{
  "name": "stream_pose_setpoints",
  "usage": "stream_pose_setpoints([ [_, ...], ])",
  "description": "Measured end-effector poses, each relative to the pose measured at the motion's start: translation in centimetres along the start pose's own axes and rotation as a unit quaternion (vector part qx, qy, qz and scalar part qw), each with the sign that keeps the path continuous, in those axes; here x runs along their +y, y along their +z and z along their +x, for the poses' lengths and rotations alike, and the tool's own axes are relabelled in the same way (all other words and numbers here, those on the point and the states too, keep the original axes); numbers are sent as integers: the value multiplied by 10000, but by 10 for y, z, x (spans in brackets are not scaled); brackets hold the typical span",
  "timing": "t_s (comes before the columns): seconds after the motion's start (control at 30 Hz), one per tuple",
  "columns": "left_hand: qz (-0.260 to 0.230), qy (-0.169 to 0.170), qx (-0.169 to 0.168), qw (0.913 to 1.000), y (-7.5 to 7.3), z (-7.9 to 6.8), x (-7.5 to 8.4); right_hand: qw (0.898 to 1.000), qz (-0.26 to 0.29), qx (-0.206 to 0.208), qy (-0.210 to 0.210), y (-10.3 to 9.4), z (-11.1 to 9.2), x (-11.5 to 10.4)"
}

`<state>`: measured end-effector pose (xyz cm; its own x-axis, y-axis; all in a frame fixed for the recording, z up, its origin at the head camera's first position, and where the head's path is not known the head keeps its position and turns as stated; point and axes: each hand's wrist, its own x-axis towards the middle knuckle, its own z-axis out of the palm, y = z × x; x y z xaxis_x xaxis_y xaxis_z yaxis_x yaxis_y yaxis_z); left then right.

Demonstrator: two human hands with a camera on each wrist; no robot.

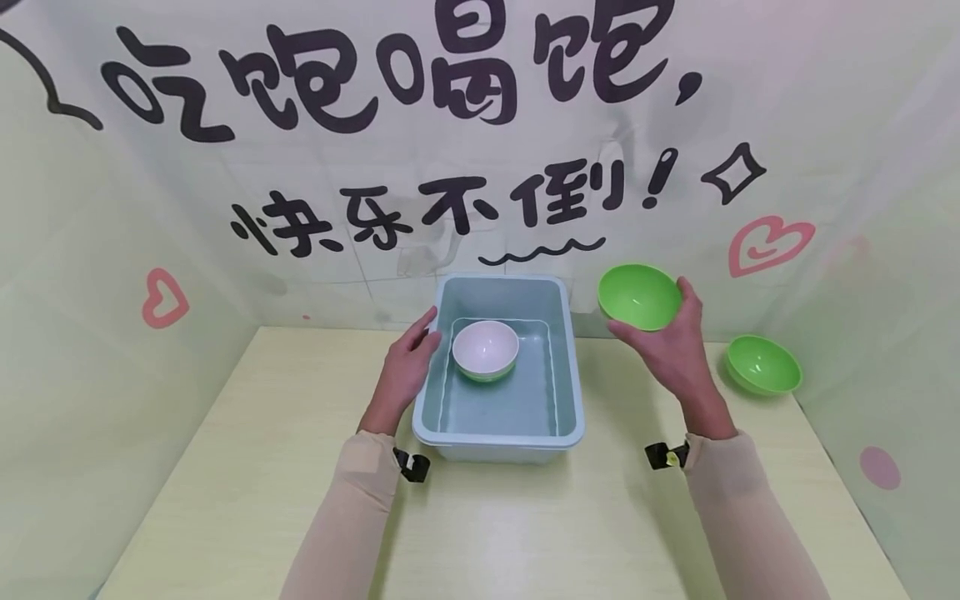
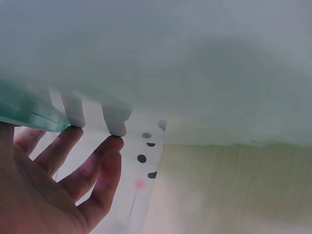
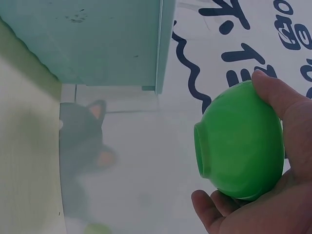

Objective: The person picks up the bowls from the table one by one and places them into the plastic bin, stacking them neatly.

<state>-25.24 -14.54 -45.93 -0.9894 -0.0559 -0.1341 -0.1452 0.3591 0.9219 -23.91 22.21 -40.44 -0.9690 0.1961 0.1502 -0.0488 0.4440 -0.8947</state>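
One green bowl [image 1: 640,297] is gripped in the right hand [image 1: 675,354], off the desk [image 1: 217,500], near its back edge and to the right of a pale blue basin [image 1: 501,412]. Thumb and fingers are bent round the bowl's side; its mouth faces up, and in the right wrist view its foot ring [image 3: 201,150] points toward the desk. The basin stands toward the middle of the desk's back edge, its long sides running from front to back. Inside, left of the basin's centre and closer to its left wall, sits a bowl with a white interior [image 1: 486,346], green showing below its rim; whether it is one bowl or several nested cannot be told. The left hand [image 1: 405,368] grips nothing: its fingers are loosely extended, their tips against the outside of the basin's left wall. A second green bowl [image 1: 763,365] rests mouth up at the desk's back right corner. Both arms wear beige sleeves [image 1: 341,508], with a small black device [image 1: 412,465] at each wrist. Behind the desk hangs a pale sheet [image 1: 337,167] bearing large black characters and pink hearts; a grey cat-like figure [image 3: 80,146] shows in the right wrist view.
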Motion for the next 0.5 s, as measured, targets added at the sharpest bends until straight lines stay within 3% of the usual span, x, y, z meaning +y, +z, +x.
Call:
stream_pose_setpoints([
  [0.5, -29, -18, -20, 10000, 0, -1, 3, 9998, -102, -109, -145, 10, 5, -14],
])
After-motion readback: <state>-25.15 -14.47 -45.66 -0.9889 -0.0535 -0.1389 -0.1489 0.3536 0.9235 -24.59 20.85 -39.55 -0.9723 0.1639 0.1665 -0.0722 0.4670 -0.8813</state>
